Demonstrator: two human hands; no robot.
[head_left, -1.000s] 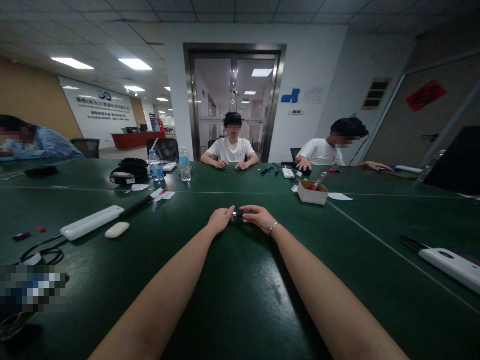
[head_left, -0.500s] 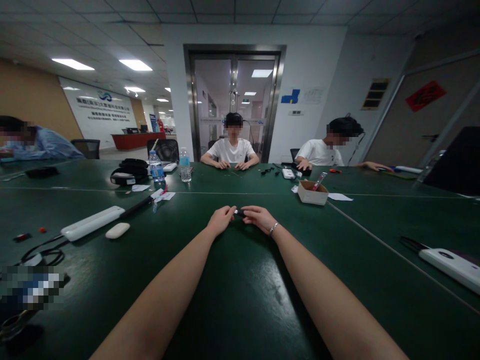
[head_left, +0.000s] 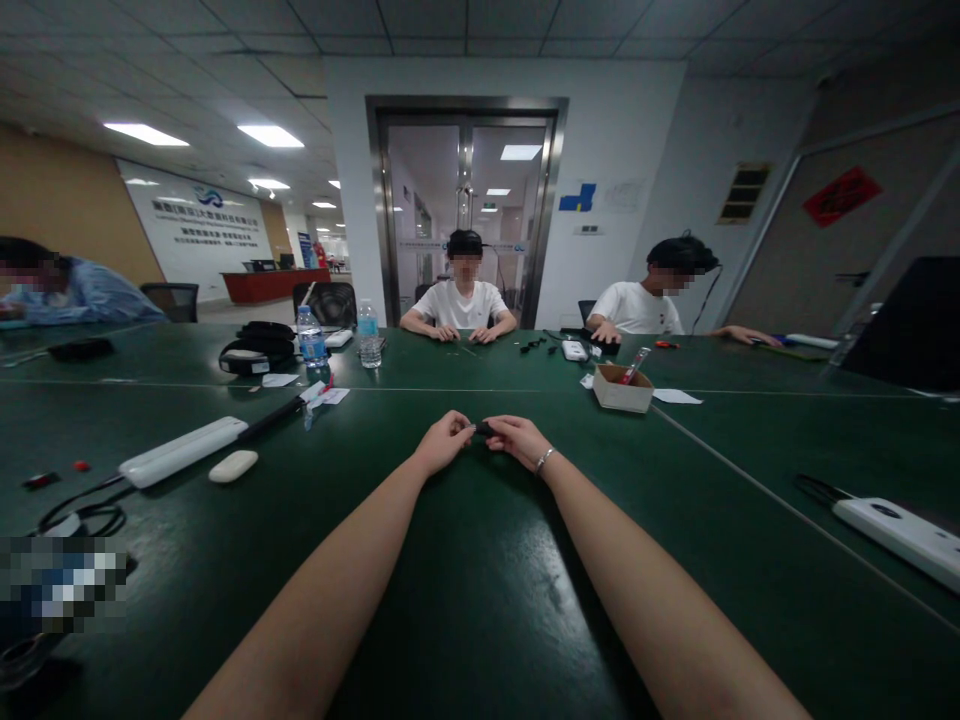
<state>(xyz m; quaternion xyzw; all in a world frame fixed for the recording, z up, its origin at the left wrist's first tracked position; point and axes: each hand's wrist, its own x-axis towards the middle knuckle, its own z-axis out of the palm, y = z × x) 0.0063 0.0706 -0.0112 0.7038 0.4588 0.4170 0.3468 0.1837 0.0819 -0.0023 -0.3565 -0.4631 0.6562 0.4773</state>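
Observation:
Over the middle of the green table [head_left: 480, 560], a small black object [head_left: 482, 428] spans the space between my two hands. Its kind is too small to make out. My right hand [head_left: 517, 437], with a silver bracelet at the wrist, pinches its right end. At the left end the fingertips of my left hand [head_left: 447, 437] are closed together on it. Fingers hide part of the object at both ends.
Left lie a white power strip [head_left: 184, 450], a white oval case [head_left: 233, 466] and black cable. Bottles [head_left: 311, 340] stand farther back. Ahead right is a small open box [head_left: 622, 390]; another white strip [head_left: 907, 535] lies right. Several people sit around the table.
The silvery part at the left end of the black object, seen earlier, is now mostly covered by my left fingertips. Both hands stay in nearly the same place; the view shifts slightly.

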